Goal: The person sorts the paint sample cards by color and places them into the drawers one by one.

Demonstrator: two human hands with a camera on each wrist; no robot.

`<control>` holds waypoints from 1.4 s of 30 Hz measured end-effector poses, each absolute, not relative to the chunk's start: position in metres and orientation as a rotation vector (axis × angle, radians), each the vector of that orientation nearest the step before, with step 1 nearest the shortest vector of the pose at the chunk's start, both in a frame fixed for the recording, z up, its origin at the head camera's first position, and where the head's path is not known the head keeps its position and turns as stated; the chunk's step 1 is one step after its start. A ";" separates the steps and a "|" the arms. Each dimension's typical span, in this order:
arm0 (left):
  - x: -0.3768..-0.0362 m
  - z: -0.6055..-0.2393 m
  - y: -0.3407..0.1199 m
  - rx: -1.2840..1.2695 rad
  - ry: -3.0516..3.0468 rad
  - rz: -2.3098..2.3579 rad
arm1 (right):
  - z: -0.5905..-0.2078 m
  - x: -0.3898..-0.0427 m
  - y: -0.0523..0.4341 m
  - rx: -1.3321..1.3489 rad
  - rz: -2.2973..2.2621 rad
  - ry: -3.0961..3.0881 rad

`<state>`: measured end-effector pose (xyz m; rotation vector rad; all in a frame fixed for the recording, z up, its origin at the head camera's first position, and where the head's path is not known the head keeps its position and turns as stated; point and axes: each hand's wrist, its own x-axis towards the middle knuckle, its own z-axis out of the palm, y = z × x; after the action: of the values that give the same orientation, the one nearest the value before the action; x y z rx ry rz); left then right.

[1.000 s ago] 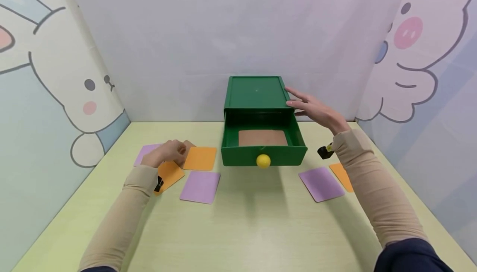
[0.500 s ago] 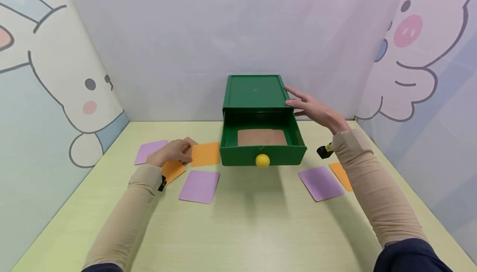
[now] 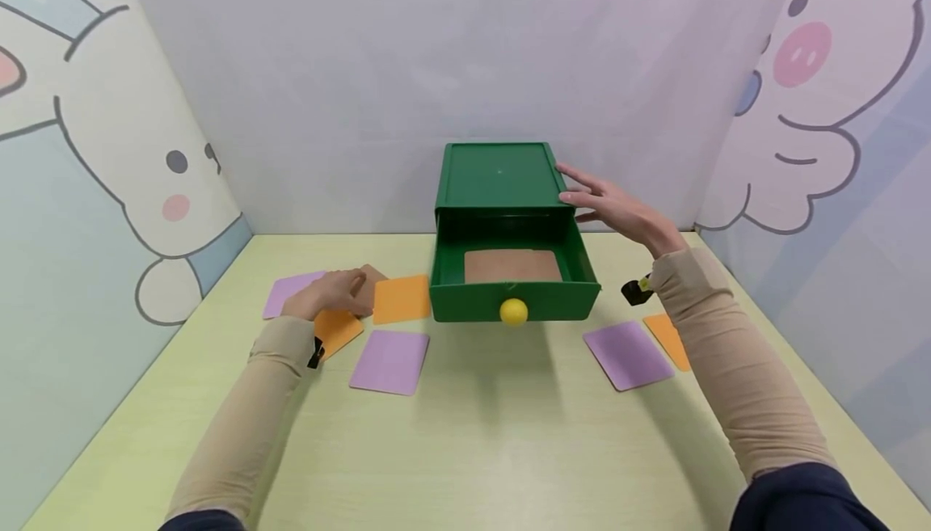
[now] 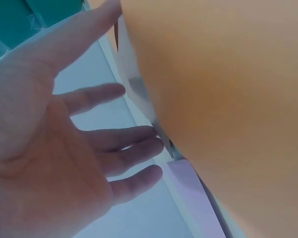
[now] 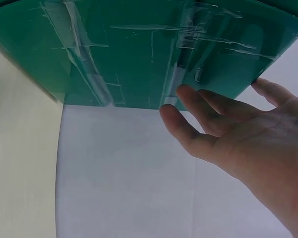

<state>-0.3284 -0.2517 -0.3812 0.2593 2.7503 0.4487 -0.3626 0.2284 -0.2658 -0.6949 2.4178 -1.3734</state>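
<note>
A green box [image 3: 498, 175] stands at the back of the table, its drawer [image 3: 465, 302] with a yellow knob [image 3: 514, 312] pulled out and a brown card [image 3: 511, 265] lying inside. My right hand [image 3: 604, 204] is flat with straight fingers, touching the box's upper right side [image 5: 139, 49]; the fingertips [image 5: 176, 101] meet its edge. My left hand [image 3: 330, 292] rests on the cards left of the drawer, its fingers [image 4: 114, 144] spread and fairly straight beside an orange card [image 4: 223, 99]. Around it lie a brown card [image 3: 374, 275], two orange cards [image 3: 402, 298] [image 3: 340, 329] and a purple card [image 3: 287, 292].
Another purple card [image 3: 390, 361] lies in front of the left hand. Right of the drawer are a purple card [image 3: 628, 355] and an orange card [image 3: 667, 339], partly under my right forearm. Cartoon-printed walls close in the pale green table [image 3: 480, 450] on three sides.
My left hand has shifted right, and the orange card by it has slid up against the drawer's left front corner. The right hand has stayed at the box.
</note>
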 end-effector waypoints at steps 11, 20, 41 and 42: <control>-0.334 -0.376 -0.244 0.145 2.795 0.287 | -0.267 -0.359 0.230 -0.706 -1.357 2.438; -0.342 -0.380 -0.245 0.044 2.744 0.309 | -0.267 -0.361 0.229 -0.704 -1.354 2.446; -0.337 -0.380 -0.249 0.057 2.741 0.317 | -0.269 -0.364 0.228 -0.696 -1.344 2.455; -0.337 -0.379 -0.250 0.053 2.732 0.314 | -0.269 -0.364 0.227 -0.698 -1.344 2.455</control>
<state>-0.3367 -0.2499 -0.3788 0.0528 2.7321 0.3145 -0.3642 0.2274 -0.2694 -0.6982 2.4547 -1.3440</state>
